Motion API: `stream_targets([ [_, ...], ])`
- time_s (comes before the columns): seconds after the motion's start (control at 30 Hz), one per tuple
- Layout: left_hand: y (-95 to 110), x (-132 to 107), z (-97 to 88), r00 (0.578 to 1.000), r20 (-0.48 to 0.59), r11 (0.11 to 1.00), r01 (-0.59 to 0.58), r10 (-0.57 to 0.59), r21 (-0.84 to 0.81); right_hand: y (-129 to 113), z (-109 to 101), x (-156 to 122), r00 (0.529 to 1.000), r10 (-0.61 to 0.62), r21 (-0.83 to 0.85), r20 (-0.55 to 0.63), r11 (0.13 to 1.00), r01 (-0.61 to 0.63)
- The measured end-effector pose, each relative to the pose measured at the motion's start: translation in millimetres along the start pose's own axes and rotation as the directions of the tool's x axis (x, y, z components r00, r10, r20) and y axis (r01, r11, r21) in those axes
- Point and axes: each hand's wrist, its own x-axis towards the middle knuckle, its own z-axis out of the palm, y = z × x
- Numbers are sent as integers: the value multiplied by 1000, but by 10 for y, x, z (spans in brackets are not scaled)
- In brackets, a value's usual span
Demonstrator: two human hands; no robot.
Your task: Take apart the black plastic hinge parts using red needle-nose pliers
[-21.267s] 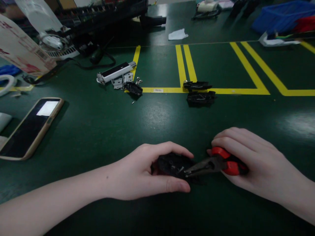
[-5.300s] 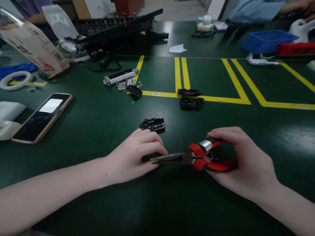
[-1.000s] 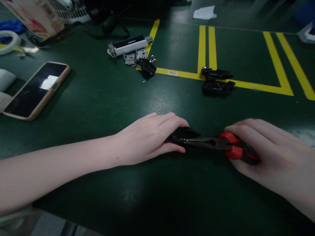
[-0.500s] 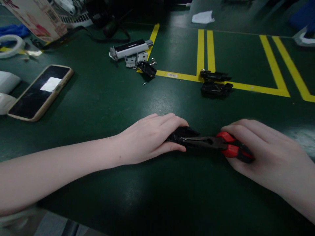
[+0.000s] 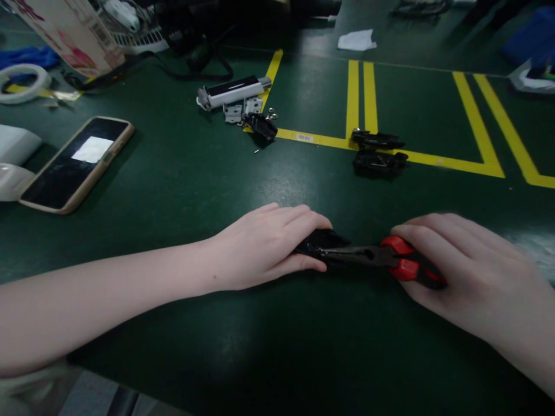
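Observation:
My left hand (image 5: 271, 245) is closed round a black part (image 5: 323, 240) low over the green table, and its palm hides most of that part. In my right hand (image 5: 463, 271) is a pair of long-nose pliers (image 5: 375, 255) with red and black handles. The jaws point left and their tips meet the black part beside my left thumb; whether they grip it I cannot tell. Beyond my hands lie two similar black parts (image 5: 378, 151), one behind the other, on the yellow tape line.
Further back are a white and black device (image 5: 234, 92), small metal brackets (image 5: 234, 112) and another black part (image 5: 261, 126). At left lie a phone (image 5: 65, 179), a white case (image 5: 15, 144) and a tape roll (image 5: 37, 86). Yellow tape (image 5: 312, 138) marks the green table (image 5: 217, 358).
The view has shifted slightly, so the far items sit a little lower. Both hands keep their hold, with the pliers' tips still at the black part.

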Motion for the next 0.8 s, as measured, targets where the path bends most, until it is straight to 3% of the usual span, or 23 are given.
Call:
stream_targets([
  [0.4,1,11,-13,999,-16,997,48,-49,-55,62,21,0,999,-25,-46,-35,999,23],
  [0.67,-2,5,-31,997,-10,991,73,-74,-108,97,49,-53,997,37,5,-68,999,-37],
  [0.8,-2,0,-33,998,-10,993,63,-64,-100,86,59,-57,990,107,109,-87,989,-97],
])
